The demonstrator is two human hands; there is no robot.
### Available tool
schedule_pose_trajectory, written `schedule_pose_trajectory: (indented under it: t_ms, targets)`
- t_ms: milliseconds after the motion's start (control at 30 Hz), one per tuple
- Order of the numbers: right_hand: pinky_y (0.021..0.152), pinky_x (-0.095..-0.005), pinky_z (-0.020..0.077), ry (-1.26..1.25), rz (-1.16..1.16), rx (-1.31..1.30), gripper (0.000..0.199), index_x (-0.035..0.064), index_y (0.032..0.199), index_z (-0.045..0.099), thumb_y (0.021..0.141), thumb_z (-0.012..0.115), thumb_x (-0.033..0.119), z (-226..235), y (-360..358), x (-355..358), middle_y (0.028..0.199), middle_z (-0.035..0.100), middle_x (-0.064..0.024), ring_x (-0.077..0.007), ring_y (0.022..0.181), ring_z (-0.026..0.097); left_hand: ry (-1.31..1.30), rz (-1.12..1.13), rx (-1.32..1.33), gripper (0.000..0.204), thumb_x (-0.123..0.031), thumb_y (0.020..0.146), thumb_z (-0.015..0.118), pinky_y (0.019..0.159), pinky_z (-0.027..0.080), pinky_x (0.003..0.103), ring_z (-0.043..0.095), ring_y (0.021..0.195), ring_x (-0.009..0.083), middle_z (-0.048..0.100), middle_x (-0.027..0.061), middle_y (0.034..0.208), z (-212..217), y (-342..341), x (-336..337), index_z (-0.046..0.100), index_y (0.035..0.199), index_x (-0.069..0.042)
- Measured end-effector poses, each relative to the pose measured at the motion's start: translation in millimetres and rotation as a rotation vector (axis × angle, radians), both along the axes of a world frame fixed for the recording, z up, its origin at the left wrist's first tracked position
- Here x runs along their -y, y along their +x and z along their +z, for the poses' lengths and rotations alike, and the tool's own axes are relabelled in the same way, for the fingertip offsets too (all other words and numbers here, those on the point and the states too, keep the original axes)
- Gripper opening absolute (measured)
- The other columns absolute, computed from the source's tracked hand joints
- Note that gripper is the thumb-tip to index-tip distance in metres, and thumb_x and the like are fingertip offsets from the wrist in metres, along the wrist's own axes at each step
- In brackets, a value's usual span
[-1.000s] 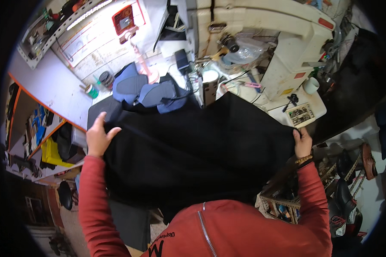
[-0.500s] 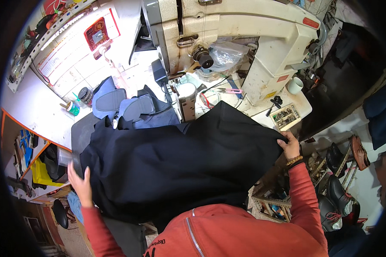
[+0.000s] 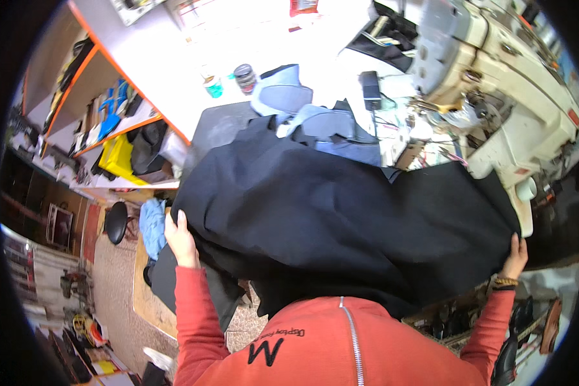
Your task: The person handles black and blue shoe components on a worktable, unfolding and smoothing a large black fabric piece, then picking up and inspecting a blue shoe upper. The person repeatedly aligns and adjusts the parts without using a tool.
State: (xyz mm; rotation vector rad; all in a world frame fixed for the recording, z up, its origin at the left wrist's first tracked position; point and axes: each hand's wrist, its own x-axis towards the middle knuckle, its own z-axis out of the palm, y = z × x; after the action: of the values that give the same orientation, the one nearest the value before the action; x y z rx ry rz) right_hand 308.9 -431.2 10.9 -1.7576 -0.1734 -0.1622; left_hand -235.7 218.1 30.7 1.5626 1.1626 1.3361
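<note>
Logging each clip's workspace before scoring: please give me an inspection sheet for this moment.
Surface: white worktable, mostly covered.
Job's things: large black fabric spread wide, sagging toward the person.
Clutter: grey-blue cloth pieces, two small jars.
Hands: left hand and right hand each hold a fabric edge.
Cables: thin wires by the cream sewing machine.
Surroundings: orange-edged shelves, black stool.

We hold a large black cloth (image 3: 341, 219) spread before us, our left hand (image 3: 181, 239) gripping its left edge and our right hand (image 3: 514, 254) its right edge. Beyond its far edge, grey-blue fabric pieces (image 3: 315, 116) lie on the white worktable (image 3: 174, 77), beside the cream sewing machine (image 3: 502, 83) at the table's right end.
</note>
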Motion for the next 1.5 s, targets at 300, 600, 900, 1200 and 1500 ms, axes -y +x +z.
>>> schedule_pose_trajectory:
  t_ms: [300, 600, 900, 1200, 1500]
  targets:
    - [0.1, -0.0391, 0.0462, -0.86, -0.306, -0.063, 0.052, -0.0146, 0.125, 0.058, 0.093, 0.069, 0.025, -67.8, 27.7, 74.1, 0.123, 0.066, -0.0275, -0.0354, 0.115, 0.064, 0.124, 0.153, -0.711, 0.031, -0.02, 0.096, 0.059, 0.085, 0.049, 0.048, 0.062, 0.1, 0.0479, 0.065, 0.0309, 0.104, -3.4, -15.6, -27.8, 0.059, 0.115, 0.004]
    - [0.108, -0.0418, 0.0404, -0.536, 0.361, 0.52, 0.044, -0.0004, 0.125, 0.058, 0.082, 0.068, 0.005, 25.8, -127.8, -201.8, 0.129, 0.058, -0.0162, -0.0321, 0.122, 0.055, 0.404, 0.141, -0.764, 0.027, -0.018, 0.089, 0.068, 0.08, 0.051, 0.044, 0.063, 0.094, 0.0418, 0.064, 0.0201, 0.102, 3.2, 6.3, 45.0, 0.058, 0.107, 0.0]
    - [0.106, -0.0458, 0.0407, -0.677, 0.846, 0.649, 0.07, -0.002, 0.137, 0.048, 0.084, 0.075, 0.036, -6.9, -201.5, -424.1, 0.133, 0.055, -0.0202, -0.0383, 0.124, 0.051, 0.496, -0.088, -0.807, 0.029, -0.008, 0.08, 0.071, 0.094, 0.049, 0.046, 0.06, 0.108, 0.0398, 0.062, 0.0222, 0.122, 7.5, 46.2, 129.5, 0.062, 0.106, -0.001]
    - [0.107, -0.0466, 0.0358, -0.731, 0.671, 0.693, 0.071, 0.0017, 0.134, 0.051, 0.076, 0.082, 0.029, -54.3, -206.3, -457.5, 0.137, 0.052, -0.0164, -0.0365, 0.124, 0.048, 0.201, -0.535, -0.181, 0.035, 0.002, 0.088, 0.064, 0.102, 0.049, 0.041, 0.056, 0.123, 0.0363, 0.052, 0.021, 0.138, -20.3, 62.9, 191.7, 0.062, 0.123, -0.001]
    - [0.086, -0.0461, 0.0456, -0.533, 0.717, 0.594, 0.025, 0.0032, 0.101, 0.055, 0.085, 0.072, 0.014, -50.3, -200.1, -459.4, 0.105, 0.063, -0.0159, -0.0381, 0.097, 0.059, 0.14, -0.369, -0.838, 0.048, -0.048, 0.084, 0.07, 0.09, 0.048, 0.044, 0.062, 0.1, 0.032, 0.068, 0.0133, 0.097, -8.7, -8.3, 117.1, 0.066, 0.105, -0.006]
